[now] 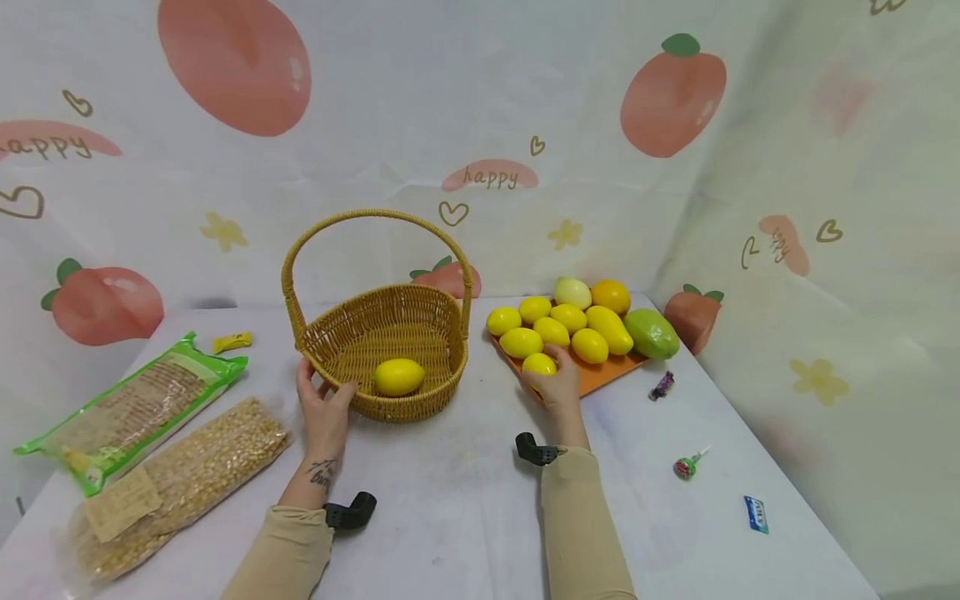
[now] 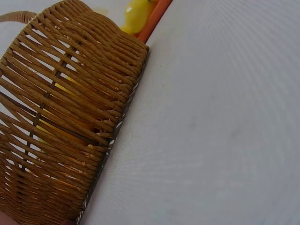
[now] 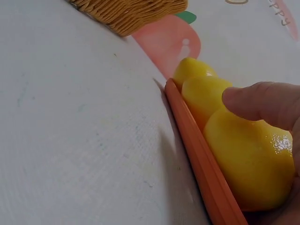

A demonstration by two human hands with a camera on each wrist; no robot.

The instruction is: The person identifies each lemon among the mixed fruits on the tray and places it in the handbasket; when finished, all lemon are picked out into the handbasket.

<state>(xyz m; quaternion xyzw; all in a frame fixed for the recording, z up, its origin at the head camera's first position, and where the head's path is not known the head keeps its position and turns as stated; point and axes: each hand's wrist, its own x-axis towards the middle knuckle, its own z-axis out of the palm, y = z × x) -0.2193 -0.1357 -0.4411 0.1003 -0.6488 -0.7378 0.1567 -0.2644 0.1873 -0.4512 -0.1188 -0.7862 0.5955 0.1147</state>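
A wicker basket with a tall arched handle stands left of the middle, one lemon lying inside. My left hand holds the basket's near left side, thumb at the rim. In the left wrist view, the basket's woven wall fills the left part, and yellow shows through its gaps. On the right, an orange tray carries several lemons. My right hand grips the lemon at the tray's near left corner, thumb over its top; the palm hides part of it.
Also on the tray are a green papaya-like fruit, a mango, an orange and a pale round fruit. Two packed bags, one green-edged and one of kernels, lie left. A lollipop and small wrapped sweets lie right.
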